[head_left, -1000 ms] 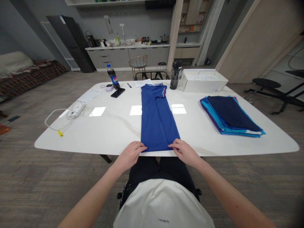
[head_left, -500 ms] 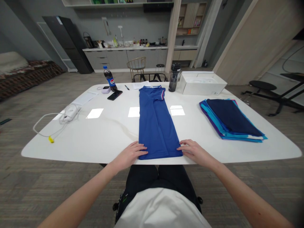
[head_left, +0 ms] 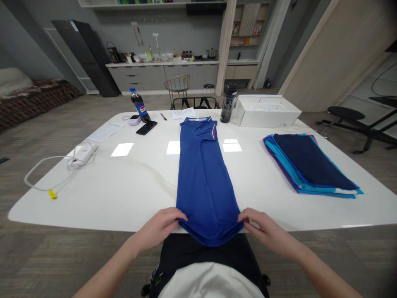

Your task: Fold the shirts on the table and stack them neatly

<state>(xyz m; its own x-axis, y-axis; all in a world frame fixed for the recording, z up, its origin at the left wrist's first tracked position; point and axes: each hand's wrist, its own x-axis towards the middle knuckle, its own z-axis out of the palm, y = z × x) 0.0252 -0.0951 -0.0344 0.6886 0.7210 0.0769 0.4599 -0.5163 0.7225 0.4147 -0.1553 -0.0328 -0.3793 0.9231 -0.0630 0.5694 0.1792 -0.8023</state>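
Note:
A blue short-sleeved shirt (head_left: 203,174) lies lengthwise on the white table, its sides folded in to a narrow strip. The collar and a sleeve with white and red trim are at the far end. My left hand (head_left: 166,223) pinches the near left corner of the hem, and my right hand (head_left: 259,223) pinches the near right corner. Between them the hem sags over the table's front edge, above my lap.
On the right lies a stack of folded clothes (head_left: 313,161), with a white box (head_left: 266,111) and a dark bottle (head_left: 228,103) behind. At left are a cola bottle (head_left: 140,105), a phone (head_left: 147,127), papers (head_left: 105,131) and a white charger with cable (head_left: 83,154). The white table (head_left: 139,186) carries them.
Both hands have gone from resting on the hem's corners to gripping them. The shirt has been drawn toward me, so its hem now hangs past the table edge.

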